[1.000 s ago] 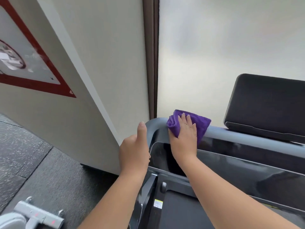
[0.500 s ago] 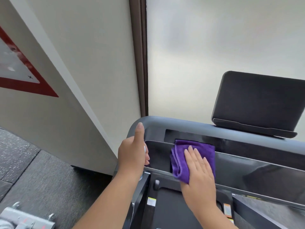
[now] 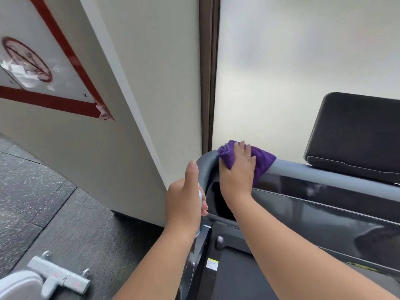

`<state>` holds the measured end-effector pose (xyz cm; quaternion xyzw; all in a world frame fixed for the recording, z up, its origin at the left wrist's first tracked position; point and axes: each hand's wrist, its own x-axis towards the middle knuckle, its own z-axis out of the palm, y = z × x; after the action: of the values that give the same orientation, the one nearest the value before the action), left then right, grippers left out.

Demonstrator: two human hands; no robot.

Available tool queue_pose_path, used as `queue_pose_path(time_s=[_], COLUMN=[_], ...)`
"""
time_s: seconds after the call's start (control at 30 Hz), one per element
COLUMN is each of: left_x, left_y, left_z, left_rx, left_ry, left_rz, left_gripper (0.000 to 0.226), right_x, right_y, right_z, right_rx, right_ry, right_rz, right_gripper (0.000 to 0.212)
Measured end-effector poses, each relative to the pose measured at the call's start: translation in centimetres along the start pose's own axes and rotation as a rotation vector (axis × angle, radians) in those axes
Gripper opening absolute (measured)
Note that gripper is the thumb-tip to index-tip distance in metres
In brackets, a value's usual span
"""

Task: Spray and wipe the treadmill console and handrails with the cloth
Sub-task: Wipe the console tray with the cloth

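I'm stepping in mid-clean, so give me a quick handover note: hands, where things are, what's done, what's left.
Right hand presses the purple cloth flat on the grey top rail, near its left corner.
Left hand grips the spray bottle, mostly hidden, beside the console's left edge.
Done: cannot tell which parts are clean.
Left: rest of the rail, glossy console panel, screen.

Along the grey rounded top rail [image 3: 324,173], open run rightward — until the black padded screen housing [image 3: 355,135] sits on it; the white wall panel [image 3: 112,118] crowds its left corner.
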<state>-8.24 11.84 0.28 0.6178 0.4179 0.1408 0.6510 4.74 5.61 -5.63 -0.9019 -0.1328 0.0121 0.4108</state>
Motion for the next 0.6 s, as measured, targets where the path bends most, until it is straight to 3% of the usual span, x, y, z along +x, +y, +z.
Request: queue_pose_path(time_s=[0.13,0.27,0.4,0.5,0.6], left_x=[0.0,-0.2,-0.2,0.1,0.2], left_y=[0.0,-0.4,-0.4,-0.3,-0.4], left_z=[-0.1,0.5,1.2,1.4,1.3], left_rx=[-0.02,-0.007,0.002,-0.015,-0.018], left_ry=[-0.006,-0.025,-0.039,-0.037,-0.025], left_rz=[0.012,0.027,0.015,-0.022,-0.036], left_gripper=[0.078,0.081,0.079,0.075,0.074], right_x=[-4.5,-9.2,-11.6,-11.7,-10.4], right_y=[1.1,4.5,8.4,11.0,10.7], right_z=[1.3,-0.9,-4.1,-6.1,-6.6], right_rx=[-0.085,-0.268,-0.412,-0.375,-0.196], right_ry=[-0.316,-0.444,-0.296,-0.063,0.211], right_rz=[-0.239,-0.364,-0.465,-0.274,0.026], right_gripper=[0.08,0.083,0.083,0.085,0.07])
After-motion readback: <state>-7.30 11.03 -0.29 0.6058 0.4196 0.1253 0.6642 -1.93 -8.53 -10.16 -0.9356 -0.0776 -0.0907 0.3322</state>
